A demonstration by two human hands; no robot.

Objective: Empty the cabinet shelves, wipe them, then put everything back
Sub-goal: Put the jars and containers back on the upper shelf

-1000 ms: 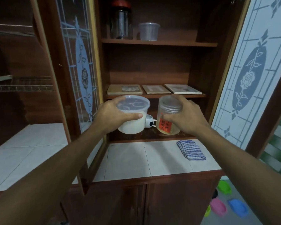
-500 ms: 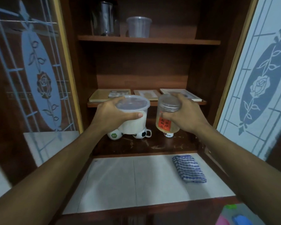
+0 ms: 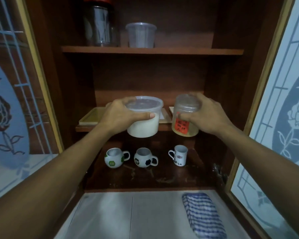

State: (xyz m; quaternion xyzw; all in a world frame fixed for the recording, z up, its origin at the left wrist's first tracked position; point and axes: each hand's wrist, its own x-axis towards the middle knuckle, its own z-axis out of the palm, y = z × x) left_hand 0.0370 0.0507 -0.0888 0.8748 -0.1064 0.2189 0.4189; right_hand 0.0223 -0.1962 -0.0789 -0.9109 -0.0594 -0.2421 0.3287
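White tub (image 3: pixel 143 124) clamped in left hand (image 3: pixel 118 116), labelled jar (image 3: pixel 186 118) in right hand (image 3: pixel 206 116); both upright, side by side, held above three mugs (image 3: pixel 145 157) at bottom shelf (image 3: pixel 193 178) rear. Front of shelf bare below them.

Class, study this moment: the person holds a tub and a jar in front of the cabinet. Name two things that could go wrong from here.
1. The left hand grips the white-filled tub one-handed near its lid; it might slip or pop open.
2. Both the tub and the orange-labelled jar, held by the right hand, hang above three mugs on the bottom shelf; setting them down carelessly could knock a mug over.
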